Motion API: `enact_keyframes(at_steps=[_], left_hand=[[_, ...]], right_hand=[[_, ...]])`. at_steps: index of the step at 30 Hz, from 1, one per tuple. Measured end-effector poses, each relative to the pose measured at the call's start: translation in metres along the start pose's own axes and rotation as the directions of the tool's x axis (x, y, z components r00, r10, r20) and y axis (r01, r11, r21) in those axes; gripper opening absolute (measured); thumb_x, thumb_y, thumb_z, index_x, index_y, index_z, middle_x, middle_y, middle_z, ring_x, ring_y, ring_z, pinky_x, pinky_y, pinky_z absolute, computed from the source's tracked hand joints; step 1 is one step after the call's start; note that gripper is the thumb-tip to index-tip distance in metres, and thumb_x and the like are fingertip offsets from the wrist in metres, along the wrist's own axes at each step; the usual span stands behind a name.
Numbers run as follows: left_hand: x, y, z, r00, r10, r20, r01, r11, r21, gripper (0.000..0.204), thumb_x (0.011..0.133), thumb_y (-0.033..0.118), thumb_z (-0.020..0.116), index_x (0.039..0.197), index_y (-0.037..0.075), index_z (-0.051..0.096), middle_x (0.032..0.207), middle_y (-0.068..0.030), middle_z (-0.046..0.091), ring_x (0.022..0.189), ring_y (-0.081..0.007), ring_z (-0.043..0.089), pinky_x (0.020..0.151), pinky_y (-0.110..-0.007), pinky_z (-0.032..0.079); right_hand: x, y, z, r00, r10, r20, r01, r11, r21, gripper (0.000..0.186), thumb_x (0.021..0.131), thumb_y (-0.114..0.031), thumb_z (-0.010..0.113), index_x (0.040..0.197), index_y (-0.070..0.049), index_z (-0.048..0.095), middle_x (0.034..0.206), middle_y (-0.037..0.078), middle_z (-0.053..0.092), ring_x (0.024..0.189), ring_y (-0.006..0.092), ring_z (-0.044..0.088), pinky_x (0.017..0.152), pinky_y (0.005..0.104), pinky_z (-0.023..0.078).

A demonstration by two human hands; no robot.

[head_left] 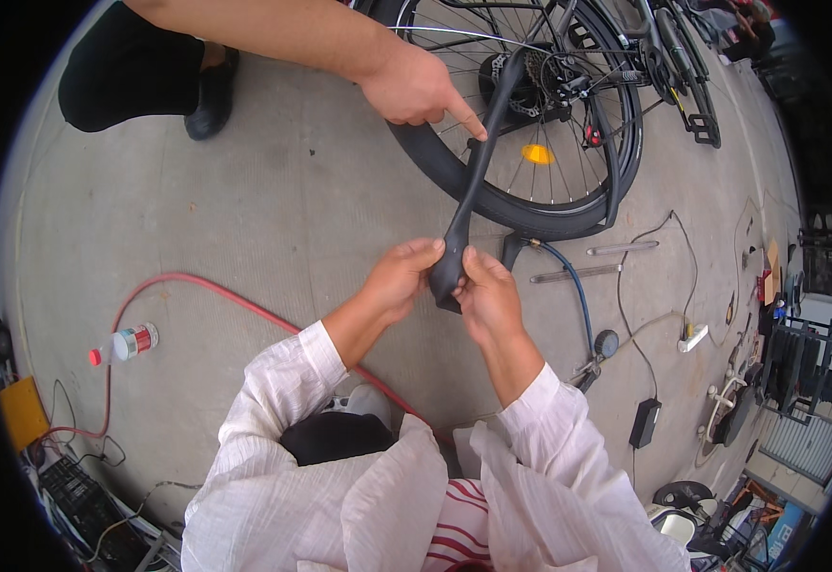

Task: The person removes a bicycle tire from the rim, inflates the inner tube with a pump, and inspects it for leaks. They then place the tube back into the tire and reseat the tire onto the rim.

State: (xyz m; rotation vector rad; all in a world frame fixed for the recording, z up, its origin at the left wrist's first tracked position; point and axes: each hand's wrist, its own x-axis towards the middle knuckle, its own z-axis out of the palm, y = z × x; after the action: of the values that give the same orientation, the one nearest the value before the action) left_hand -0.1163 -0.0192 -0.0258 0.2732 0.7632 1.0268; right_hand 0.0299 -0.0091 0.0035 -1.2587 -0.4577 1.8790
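My left hand (404, 276) and my right hand (485, 294) pinch the widened lower part of a black rubber inner tube (469, 195), thumbs on either side. The tube runs up to the hub area of a bicycle wheel (554, 220), which has a disc, sprockets and an orange reflector (538, 153). A co-worker's hand (414, 92) reaches from the upper left, index finger pointing at or touching the tube; I cannot tell which. More black tubing lies along the tire's lower right, near a blue hose (578, 286).
A red hose (244, 297) crosses the floor past a bottle (134, 340). Metal bars (576, 273), a gauge (606, 343), a power strip (692, 336), a black adapter (645, 421) and cables lie to the right. The co-worker's leg (130, 76) is upper left; clutter lines both edges.
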Motion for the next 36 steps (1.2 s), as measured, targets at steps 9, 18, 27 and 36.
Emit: enact_keyframes(at_steps=[9,18,27,36], left_hand=[[-0.001,0.001,-0.005,0.999,0.030,-0.019,-0.030,1.000,-0.008,0.027,0.101,0.028,0.051,0.101,0.004,0.063,0.090,-0.0057,0.068,0.081,-0.0153,0.064,0.077,-0.030,0.051],[-0.002,-0.001,-0.011,0.992,0.026,-0.123,-0.028,1.000,-0.014,0.023,0.101,0.027,0.052,0.103,0.006,0.062,0.091,0.0002,0.066,0.081,-0.0082,0.061,0.077,-0.026,0.049],[-0.004,0.013,-0.023,0.972,0.177,-0.157,-0.182,0.983,-0.022,0.021,0.101,0.027,0.053,0.097,0.008,0.061,0.084,0.0007,0.062,0.072,-0.0091,0.057,0.069,-0.025,0.048],[-0.001,0.022,-0.027,0.945,0.194,-0.265,-0.219,0.973,-0.068,0.019,0.101,0.022,0.053,0.096,0.006,0.061,0.083,-0.0014,0.063,0.072,-0.0130,0.058,0.069,-0.027,0.050]], right_hand=[[-0.003,0.003,-0.009,0.999,0.017,0.027,-0.017,1.000,-0.002,0.028,0.102,-0.029,0.052,0.093,-0.004,0.062,0.077,0.001,0.055,0.067,0.0094,0.049,0.063,0.0239,0.044],[-0.004,0.009,-0.021,0.998,-0.030,0.051,0.036,0.993,-0.114,0.031,0.101,-0.032,0.053,0.100,-0.002,0.064,0.085,0.003,0.061,0.073,0.0115,0.054,0.066,0.0258,0.047],[-0.013,0.014,-0.111,0.889,0.437,0.141,0.115,0.085,-0.990,0.065,0.075,-0.058,0.072,0.099,0.003,0.068,0.089,0.019,0.068,0.088,0.0320,0.065,0.078,0.0386,0.049],[-0.112,-0.043,-0.239,0.765,0.634,-0.110,0.075,-0.258,-0.963,0.058,0.071,-0.054,0.073,0.083,0.002,0.068,0.081,0.018,0.068,0.075,0.0323,0.064,0.066,0.0412,0.048]])
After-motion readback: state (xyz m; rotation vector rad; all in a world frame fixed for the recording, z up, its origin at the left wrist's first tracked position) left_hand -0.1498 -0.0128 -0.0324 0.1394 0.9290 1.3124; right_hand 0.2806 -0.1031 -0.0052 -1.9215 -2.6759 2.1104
